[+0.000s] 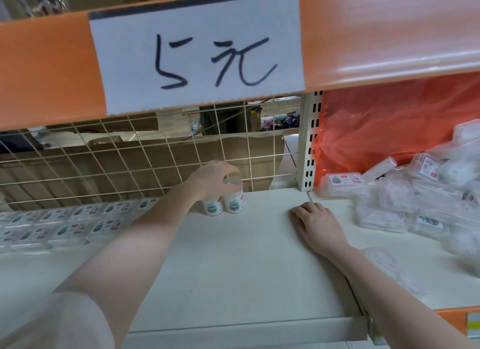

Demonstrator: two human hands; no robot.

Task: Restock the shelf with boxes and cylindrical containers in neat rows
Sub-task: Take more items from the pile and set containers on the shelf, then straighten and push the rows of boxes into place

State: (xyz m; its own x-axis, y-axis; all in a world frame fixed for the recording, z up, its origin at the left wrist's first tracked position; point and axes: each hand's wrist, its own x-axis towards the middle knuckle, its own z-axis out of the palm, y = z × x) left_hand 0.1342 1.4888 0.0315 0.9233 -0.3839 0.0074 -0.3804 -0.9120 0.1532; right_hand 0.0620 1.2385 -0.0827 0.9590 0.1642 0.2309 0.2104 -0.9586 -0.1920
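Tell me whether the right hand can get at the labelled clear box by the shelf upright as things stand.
Probably yes. The right hand rests flat on the shelf, holding nothing, and bare shelf lies between it and the clear box. Nothing stands in between.

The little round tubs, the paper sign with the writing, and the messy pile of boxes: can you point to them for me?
Round tubs (233,203): head view, on the right tub's label.
Paper sign (197,55): head view, on the white middle.
Messy pile of boxes (405,203): head view, on a clear box near the middle of the pile.
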